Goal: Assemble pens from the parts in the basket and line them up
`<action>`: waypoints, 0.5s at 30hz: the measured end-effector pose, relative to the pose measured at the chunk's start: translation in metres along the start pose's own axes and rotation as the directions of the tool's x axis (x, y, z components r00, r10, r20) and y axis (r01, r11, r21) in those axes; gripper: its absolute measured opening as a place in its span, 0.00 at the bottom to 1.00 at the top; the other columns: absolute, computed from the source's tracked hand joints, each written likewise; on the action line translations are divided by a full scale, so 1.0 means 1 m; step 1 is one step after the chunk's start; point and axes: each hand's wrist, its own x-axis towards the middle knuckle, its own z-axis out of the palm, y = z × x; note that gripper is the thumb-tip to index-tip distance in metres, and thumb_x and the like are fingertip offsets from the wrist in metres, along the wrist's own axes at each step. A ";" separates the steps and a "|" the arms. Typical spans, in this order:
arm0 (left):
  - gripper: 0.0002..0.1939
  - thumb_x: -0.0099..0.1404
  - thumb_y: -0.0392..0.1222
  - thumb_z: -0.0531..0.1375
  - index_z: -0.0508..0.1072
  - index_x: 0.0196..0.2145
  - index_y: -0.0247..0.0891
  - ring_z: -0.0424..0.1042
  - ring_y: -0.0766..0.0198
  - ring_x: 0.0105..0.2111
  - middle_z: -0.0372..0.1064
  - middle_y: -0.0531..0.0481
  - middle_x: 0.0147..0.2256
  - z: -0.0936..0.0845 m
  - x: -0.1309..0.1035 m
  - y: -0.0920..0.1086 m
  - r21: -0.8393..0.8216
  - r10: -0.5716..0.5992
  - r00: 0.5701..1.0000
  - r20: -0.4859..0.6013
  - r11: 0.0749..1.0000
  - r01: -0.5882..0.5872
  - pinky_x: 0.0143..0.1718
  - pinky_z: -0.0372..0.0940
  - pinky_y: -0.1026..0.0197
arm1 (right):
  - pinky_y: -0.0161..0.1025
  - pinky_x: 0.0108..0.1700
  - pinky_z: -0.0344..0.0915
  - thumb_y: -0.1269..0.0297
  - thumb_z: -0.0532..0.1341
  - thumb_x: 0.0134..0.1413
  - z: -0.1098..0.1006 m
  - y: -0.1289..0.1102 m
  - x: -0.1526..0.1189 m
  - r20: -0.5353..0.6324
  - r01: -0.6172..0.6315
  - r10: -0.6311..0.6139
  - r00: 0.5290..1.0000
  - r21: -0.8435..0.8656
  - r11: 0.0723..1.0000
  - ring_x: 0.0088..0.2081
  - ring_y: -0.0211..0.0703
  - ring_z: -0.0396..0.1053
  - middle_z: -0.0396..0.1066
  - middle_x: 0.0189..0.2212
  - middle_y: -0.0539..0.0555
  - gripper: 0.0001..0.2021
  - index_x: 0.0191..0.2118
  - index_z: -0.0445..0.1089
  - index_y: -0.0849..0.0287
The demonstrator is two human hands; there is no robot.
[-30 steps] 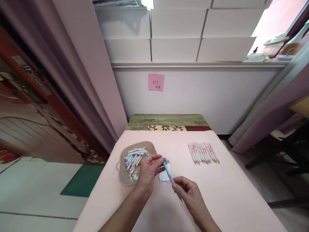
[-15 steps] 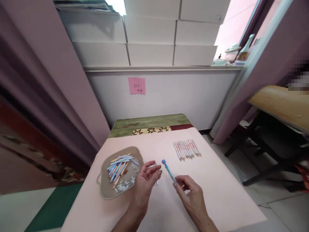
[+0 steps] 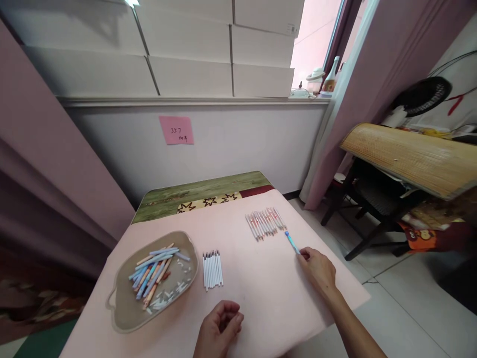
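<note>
My right hand (image 3: 316, 268) pinches a slim blue pen (image 3: 292, 242) by its near end. The pen's darker blue, rounded top points away from me, just below the right end of a row of pale pens with reddish marks (image 3: 265, 223). My left hand (image 3: 219, 325) is loosely curled over the near part of the table, thumb against the fingers, with nothing visible inside. Beyond it, white pen refills with dark tips (image 3: 212, 270) lie side by side. A beige tray (image 3: 121, 303) at the left holds a heap of blue, lilac and peach pen barrels (image 3: 154, 271) and small white pieces (image 3: 167, 294).
A pink cover (image 3: 238, 238) lies over the table, leaving a green patterned strip (image 3: 201, 188) at the back. Behind stands a wall with a pink note (image 3: 176, 130). To the right are a wooden-topped table (image 3: 410, 154) and a dark chair (image 3: 376, 194).
My right hand has carried the blue pen rightward to the row of pens. My left hand has drawn back and curled, uncovering the white refills. The view has turned to the right.
</note>
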 end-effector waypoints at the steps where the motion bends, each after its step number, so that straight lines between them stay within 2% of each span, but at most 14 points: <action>1: 0.21 0.43 0.55 0.69 0.74 0.29 0.36 0.68 0.63 0.25 0.70 0.50 0.25 -0.001 -0.001 0.000 0.008 -0.009 1.000 0.011 1.000 0.008 0.28 0.63 0.62 | 0.35 0.30 0.56 0.58 0.55 0.52 0.002 -0.002 0.001 0.002 0.010 -0.010 1.000 -0.010 1.000 0.35 0.45 0.71 0.76 0.34 0.50 0.11 0.35 0.75 0.49; 5: 0.21 0.46 0.54 0.68 0.73 0.30 0.35 0.68 0.63 0.26 0.71 0.49 0.25 -0.012 -0.005 0.000 0.034 -0.029 0.998 0.051 0.999 0.027 0.27 0.62 0.63 | 0.36 0.31 0.57 0.57 0.55 0.53 0.006 -0.002 0.002 0.001 0.026 -0.026 1.000 -0.027 0.999 0.37 0.46 0.72 0.76 0.35 0.51 0.12 0.36 0.75 0.49; 8: 0.19 0.48 0.53 0.68 0.73 0.32 0.35 0.67 0.64 0.26 0.71 0.49 0.26 -0.020 -0.009 -0.002 0.045 -0.008 0.998 0.058 0.999 0.005 0.27 0.61 0.63 | 0.38 0.33 0.59 0.54 0.55 0.54 0.004 0.003 -0.001 -0.003 0.044 -0.044 0.999 -0.026 0.999 0.39 0.48 0.72 0.75 0.38 0.52 0.14 0.40 0.74 0.50; 11: 0.18 0.50 0.51 0.67 0.72 0.32 0.35 0.66 0.65 0.25 0.70 0.50 0.25 -0.027 -0.015 -0.005 0.057 0.035 0.999 0.016 0.998 -0.035 0.26 0.61 0.64 | 0.39 0.34 0.61 0.48 0.52 0.55 0.003 0.008 -0.011 -0.047 0.070 -0.070 0.996 -0.002 0.998 0.40 0.49 0.72 0.74 0.41 0.53 0.19 0.45 0.71 0.52; 15: 0.14 0.53 0.49 0.65 0.71 0.31 0.35 0.65 0.66 0.24 0.70 0.50 0.25 -0.040 -0.025 0.000 0.082 0.086 0.994 -0.072 0.993 -0.080 0.24 0.60 0.65 | 0.39 0.30 0.62 0.45 0.52 0.55 0.012 -0.004 -0.037 -0.126 0.177 -0.170 0.977 0.050 0.983 0.35 0.47 0.72 0.75 0.39 0.51 0.19 0.43 0.71 0.50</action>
